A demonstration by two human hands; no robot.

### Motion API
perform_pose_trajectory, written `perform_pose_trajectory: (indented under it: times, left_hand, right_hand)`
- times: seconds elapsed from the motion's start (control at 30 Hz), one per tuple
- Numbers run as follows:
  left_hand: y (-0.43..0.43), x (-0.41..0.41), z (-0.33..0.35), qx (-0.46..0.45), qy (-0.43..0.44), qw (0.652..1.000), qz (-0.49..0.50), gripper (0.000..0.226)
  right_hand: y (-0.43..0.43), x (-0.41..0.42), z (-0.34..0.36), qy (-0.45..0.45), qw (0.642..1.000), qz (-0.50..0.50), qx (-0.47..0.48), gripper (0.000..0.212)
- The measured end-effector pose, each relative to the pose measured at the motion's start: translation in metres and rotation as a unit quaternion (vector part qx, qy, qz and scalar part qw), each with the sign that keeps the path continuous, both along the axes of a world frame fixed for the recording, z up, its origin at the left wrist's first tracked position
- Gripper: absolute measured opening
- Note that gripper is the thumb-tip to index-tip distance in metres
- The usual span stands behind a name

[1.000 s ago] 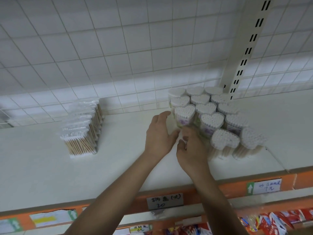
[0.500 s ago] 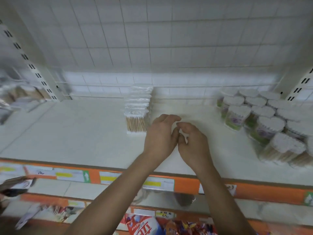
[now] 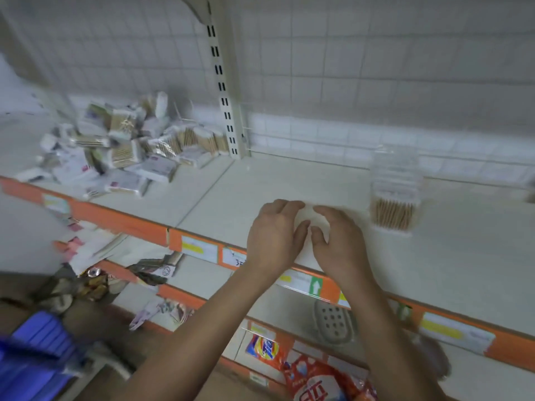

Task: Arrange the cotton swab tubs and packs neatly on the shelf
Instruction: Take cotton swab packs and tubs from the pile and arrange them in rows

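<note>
Cotton swab packs (image 3: 124,151) lie heaped and blurred at left — left hand (image 3: 275,235) and right hand (image 3: 338,241) curl together; grip contents indiscernible.

Hands (image 3: 275,235) above shelf (image 3: 246,180), swab packs (image 3: 395,204) beside

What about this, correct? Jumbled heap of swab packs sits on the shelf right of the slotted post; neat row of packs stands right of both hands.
Not quite. The jumbled heap of swab packs sits on the shelf left of the slotted post, not right of it, as the head view shows. The rest holds: the neat row of packs stands right of the left hand and right hand.
</note>
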State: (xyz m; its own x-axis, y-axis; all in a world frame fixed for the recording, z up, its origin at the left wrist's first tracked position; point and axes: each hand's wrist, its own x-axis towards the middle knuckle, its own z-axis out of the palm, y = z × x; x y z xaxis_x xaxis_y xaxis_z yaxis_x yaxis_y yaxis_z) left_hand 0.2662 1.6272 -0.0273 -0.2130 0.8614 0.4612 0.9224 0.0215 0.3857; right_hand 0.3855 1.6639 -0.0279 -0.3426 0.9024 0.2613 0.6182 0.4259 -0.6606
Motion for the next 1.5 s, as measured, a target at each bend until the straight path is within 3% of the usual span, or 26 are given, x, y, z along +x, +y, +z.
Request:
perform_pose_trajectory:
  times: [0.2, 0.5, 0.77, 0.93, 1.13, 1.5]
  left_hand:
    - [-0.010, -0.060, -0.005, -0.013, -0.012, 0.997, 0.070, 0.038]
    - [-0.008, -0.127, -0.008, -0.057, -0.019, 0.978, 0.202, 0.051]
    - [-0.004, -0.195, -0.009, -0.085, -0.015, 0.955, 0.283, 0.059]
    - [0.005, -0.245, -0.002, -0.085, 0.008, 0.954, 0.286, 0.057]
    - [0.022, -0.300, 0.004, -0.130, 0.029, 0.946, 0.297, 0.066]
    - [0.030, -0.332, 0.001, -0.150, 0.060, 0.949, 0.271, 0.063]
  right_hand:
    - [0.001, -0.056, 0.001, -0.029, 0.997, 0.071, -0.007, 0.041]
    - [0.027, -0.141, 0.005, -0.098, 0.974, 0.203, -0.001, 0.047]
    - [0.048, -0.219, 0.000, -0.163, 0.955, 0.248, 0.016, 0.045]
    - [0.066, -0.262, 0.001, -0.202, 0.951, 0.234, 0.028, 0.048]
    - [0.090, -0.318, 0.003, -0.167, 0.968, 0.182, 0.051, 0.054]
    - [0.105, -0.359, -0.020, -0.203, 0.975, 0.086, 0.035, 0.048]
